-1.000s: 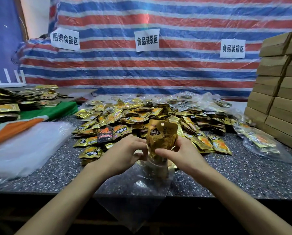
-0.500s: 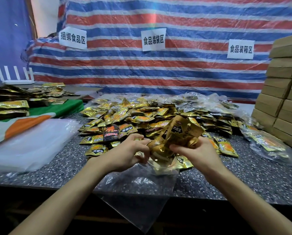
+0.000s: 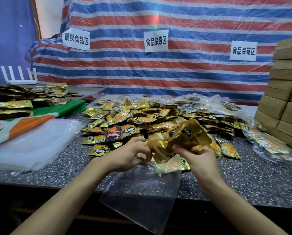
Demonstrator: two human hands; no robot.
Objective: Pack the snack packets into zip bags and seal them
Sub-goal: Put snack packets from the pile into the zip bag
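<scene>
A clear zip bag [image 3: 142, 199] hangs over the front edge of the speckled table [image 3: 243, 182], its mouth up between my hands. My left hand [image 3: 130, 155] pinches the bag's mouth at its left side. My right hand [image 3: 197, 156] grips a bunch of gold snack packets [image 3: 180, 139], tilted to the right, their lower ends inside the bag's mouth. Behind my hands a big heap of loose gold packets [image 3: 142, 114] covers the table, with one black packet [image 3: 112, 133] near its front left.
A stack of clear flat bags [image 3: 28, 145] lies at the left on an orange, white and green cloth [image 3: 15, 124]. Filled bags [image 3: 270, 146] lie at the right by stacked cardboard boxes [image 3: 284, 99]. More packets [image 3: 11, 106] are piled far left. A striped tarp hangs behind.
The packet bunch has tipped from upright over to the right and sunk into the bag's mouth. Both hands stay at the bag's mouth. The view has shifted slightly left.
</scene>
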